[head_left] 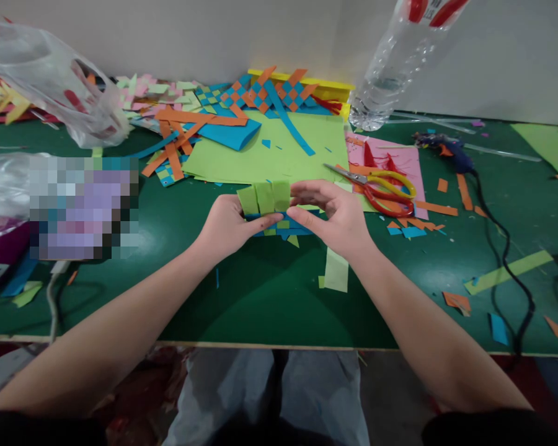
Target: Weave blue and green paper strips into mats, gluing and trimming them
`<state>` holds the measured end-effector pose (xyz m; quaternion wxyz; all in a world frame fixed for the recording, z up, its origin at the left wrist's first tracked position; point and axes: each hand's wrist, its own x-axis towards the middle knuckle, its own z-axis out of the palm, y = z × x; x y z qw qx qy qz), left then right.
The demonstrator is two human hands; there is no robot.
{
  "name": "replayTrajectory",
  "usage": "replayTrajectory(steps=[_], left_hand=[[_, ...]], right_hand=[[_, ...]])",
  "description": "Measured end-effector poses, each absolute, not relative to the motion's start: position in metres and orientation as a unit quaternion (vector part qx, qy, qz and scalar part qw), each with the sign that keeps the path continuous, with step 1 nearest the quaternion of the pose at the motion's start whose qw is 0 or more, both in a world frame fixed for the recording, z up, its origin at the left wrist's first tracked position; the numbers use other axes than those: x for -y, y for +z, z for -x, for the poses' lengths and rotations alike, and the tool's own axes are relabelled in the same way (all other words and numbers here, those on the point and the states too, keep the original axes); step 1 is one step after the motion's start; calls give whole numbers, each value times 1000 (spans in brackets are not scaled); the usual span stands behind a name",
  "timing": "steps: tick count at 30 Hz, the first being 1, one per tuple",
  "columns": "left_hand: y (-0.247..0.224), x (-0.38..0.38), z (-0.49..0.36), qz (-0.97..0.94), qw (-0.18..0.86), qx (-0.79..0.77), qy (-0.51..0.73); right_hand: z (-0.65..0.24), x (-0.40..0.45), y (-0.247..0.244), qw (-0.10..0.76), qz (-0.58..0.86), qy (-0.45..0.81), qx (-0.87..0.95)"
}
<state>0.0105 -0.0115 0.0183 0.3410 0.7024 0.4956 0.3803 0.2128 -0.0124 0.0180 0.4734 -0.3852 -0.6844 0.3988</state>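
Woven paper piece, light green strips up top, blue and green checks below, sits between both hands over the near part of the green surface. Left hand: fingers grasping its left side, thumb across the front. Right hand: thumb and fingers at its right side, curled with a gap between; can't tell if they actually pinch it.

Main risk: strips slipping out of line or the weave loosening, since the green strips look like separate bands and the right-side hold is unclear. Squeezing too hard with the left thumb could crease the paper. Uneven pull between the hands could skew the checks or tear a narrow strip.

Scissors lie just beyond the right hand, blades apart, tips toward the work; a careless forward reach could nick skin. Glue gun is farther right, its cord trailing toward the near edge, so an arm snag could drag it. Whether it's hot: can't tell.
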Motion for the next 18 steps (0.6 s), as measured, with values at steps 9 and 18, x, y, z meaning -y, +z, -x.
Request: replayTrajectory(steps=[9,18], left_hand=[[25,14,-10,-656,335,-535,415],[29,16,-9,-665,308,-536,420]], right_hand=[[-214,9,15,446,431,384,685],[-212,10,18,434,427,386,694]])
